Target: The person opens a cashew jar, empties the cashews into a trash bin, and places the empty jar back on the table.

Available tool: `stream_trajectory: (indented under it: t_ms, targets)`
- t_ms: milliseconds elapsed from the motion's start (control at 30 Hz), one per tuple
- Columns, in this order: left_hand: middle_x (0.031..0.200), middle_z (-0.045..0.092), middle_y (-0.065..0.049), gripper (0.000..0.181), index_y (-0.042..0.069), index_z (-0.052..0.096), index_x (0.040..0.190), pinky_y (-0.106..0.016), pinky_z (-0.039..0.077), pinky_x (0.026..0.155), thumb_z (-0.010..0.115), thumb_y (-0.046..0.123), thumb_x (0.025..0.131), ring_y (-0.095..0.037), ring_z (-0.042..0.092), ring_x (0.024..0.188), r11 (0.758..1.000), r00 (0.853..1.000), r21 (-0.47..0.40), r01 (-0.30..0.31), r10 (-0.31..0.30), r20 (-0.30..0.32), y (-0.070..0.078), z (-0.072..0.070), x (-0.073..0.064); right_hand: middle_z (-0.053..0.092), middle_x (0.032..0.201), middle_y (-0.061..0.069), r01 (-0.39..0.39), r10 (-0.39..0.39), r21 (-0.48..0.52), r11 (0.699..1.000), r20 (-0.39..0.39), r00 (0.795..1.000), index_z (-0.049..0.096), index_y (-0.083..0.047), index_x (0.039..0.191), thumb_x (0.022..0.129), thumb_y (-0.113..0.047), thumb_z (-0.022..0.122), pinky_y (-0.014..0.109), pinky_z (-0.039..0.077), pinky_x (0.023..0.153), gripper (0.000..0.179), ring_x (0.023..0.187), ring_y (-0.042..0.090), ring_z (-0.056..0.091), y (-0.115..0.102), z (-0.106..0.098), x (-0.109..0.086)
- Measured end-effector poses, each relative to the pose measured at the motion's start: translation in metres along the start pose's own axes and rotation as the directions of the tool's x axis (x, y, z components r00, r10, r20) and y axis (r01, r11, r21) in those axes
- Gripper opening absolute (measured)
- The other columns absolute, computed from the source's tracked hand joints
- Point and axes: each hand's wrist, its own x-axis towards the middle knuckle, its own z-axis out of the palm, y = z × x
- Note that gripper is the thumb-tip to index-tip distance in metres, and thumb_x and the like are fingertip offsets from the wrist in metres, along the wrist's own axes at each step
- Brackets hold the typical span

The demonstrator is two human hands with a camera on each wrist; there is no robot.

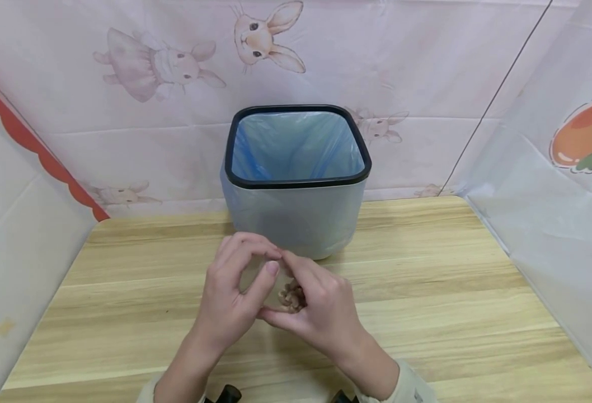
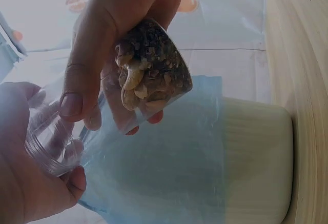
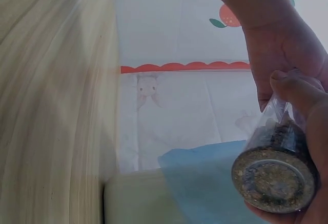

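Observation:
Both hands are together over the table in front of the bin. My right hand [image 1: 323, 296] grips a clear plastic jar [image 2: 159, 75] partly filled with brownish nuts [image 2: 136, 80] and darker bits. The nuts lie towards its base, which shows in the right wrist view. My left hand [image 1: 233, 285] curls round the clear ribbed end [image 2: 51, 152] of the jar, opposite the nuts. Whether that ribbed part is the jar's mouth or a lid, I cannot tell. Fingers hide much of the jar in the head view.
Just beyond the hands stands a bin [image 1: 296, 215] with a black rim and a blue bag lining it. The wood-grain table [image 1: 457, 302] spreads to both sides. Sheets printed with rabbits [image 1: 258, 39] and fruit cover the walls.

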Motion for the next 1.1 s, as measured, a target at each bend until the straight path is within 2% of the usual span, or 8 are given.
stream_trajectory:
  t_ms: [200,367,467,633,733,800,900,1100]
  targets:
    - [0.108,0.065,0.003,0.011,0.015,0.070,0.101,-0.031,0.042,0.090,0.065,0.016,0.091,-0.018,0.055,0.106,1.000,1.000,-0.003,-0.012,0.012,0.014,-0.001,-0.001,0.001,0.071,0.102,-0.002,-0.027,0.026,0.048,0.998,0.013,1.000,0.063,-0.012,0.127,0.068,-0.053,0.087,0.017,0.050,0.059,0.075,0.071,0.004,0.060,0.001,-0.002,0.000]
    - [0.114,0.065,0.001,0.029,0.016,0.070,0.111,-0.031,0.043,0.091,0.060,0.040,0.098,-0.018,0.055,0.107,0.993,0.990,0.007,-0.114,0.113,0.089,-0.003,-0.009,0.003,0.071,0.105,-0.003,-0.105,0.080,0.227,0.968,0.119,0.990,0.062,-0.015,0.130,0.067,-0.049,0.090,0.015,0.051,0.064,0.076,0.076,0.006,0.062,0.005,-0.007,0.001]
    - [0.117,0.063,-0.002,0.046,0.014,0.069,0.120,-0.031,0.043,0.091,0.052,0.052,0.100,-0.019,0.054,0.106,0.977,0.965,-0.002,-0.213,0.210,0.158,-0.004,-0.018,0.006,0.070,0.108,-0.006,-0.211,0.117,0.386,0.898,0.253,0.960,0.060,-0.020,0.133,0.067,-0.043,0.092,0.019,0.053,0.068,0.076,0.082,0.008,0.064,0.008,-0.012,0.003]
    - [0.115,0.064,-0.008,0.044,0.009,0.068,0.121,-0.028,0.044,0.091,0.058,0.046,0.099,-0.022,0.056,0.103,0.932,0.913,-0.085,-0.353,0.363,0.186,-0.004,-0.026,0.009,0.066,0.121,-0.011,-0.342,0.069,0.553,0.760,0.455,0.888,0.053,-0.031,0.142,0.071,-0.042,0.090,0.029,0.054,0.082,0.080,0.098,0.012,0.063,0.015,-0.019,0.006]
    - [0.109,0.065,-0.009,0.039,0.006,0.069,0.116,-0.027,0.045,0.089,0.061,0.040,0.098,-0.022,0.058,0.099,0.900,0.885,-0.140,-0.412,0.432,0.172,-0.001,-0.026,0.012,0.067,0.116,-0.009,-0.360,-0.007,0.618,0.699,0.509,0.861,0.054,-0.027,0.141,0.073,-0.047,0.087,0.029,0.055,0.081,0.078,0.096,0.014,0.063,0.019,-0.020,0.006]
    - [0.105,0.066,-0.008,0.038,0.005,0.070,0.112,-0.027,0.046,0.088,0.061,0.038,0.098,-0.021,0.059,0.096,0.884,0.872,-0.161,-0.438,0.461,0.163,0.001,-0.025,0.013,0.068,0.110,-0.007,-0.355,-0.049,0.649,0.673,0.518,0.854,0.056,-0.023,0.139,0.074,-0.048,0.086,0.028,0.055,0.078,0.076,0.092,0.015,0.064,0.020,-0.020,0.005]
    - [0.102,0.066,-0.007,0.035,0.004,0.070,0.108,-0.027,0.047,0.087,0.061,0.036,0.098,-0.020,0.059,0.095,0.877,0.868,-0.172,-0.448,0.473,0.150,0.003,-0.025,0.013,0.068,0.106,-0.006,-0.356,-0.072,0.668,0.653,0.523,0.850,0.058,-0.021,0.136,0.073,-0.041,0.088,0.029,0.055,0.078,0.073,0.090,0.016,0.065,0.020,-0.019,0.005]
    - [0.100,0.066,-0.007,0.032,0.004,0.070,0.104,-0.027,0.047,0.085,0.059,0.033,0.099,-0.021,0.059,0.093,0.876,0.871,-0.147,-0.460,0.477,0.117,0.003,-0.023,0.014,0.068,0.106,-0.008,-0.365,-0.046,0.649,0.667,0.525,0.850,0.057,-0.027,0.137,0.074,-0.038,0.089,0.029,0.055,0.078,0.072,0.090,0.014,0.065,0.018,-0.020,0.006]
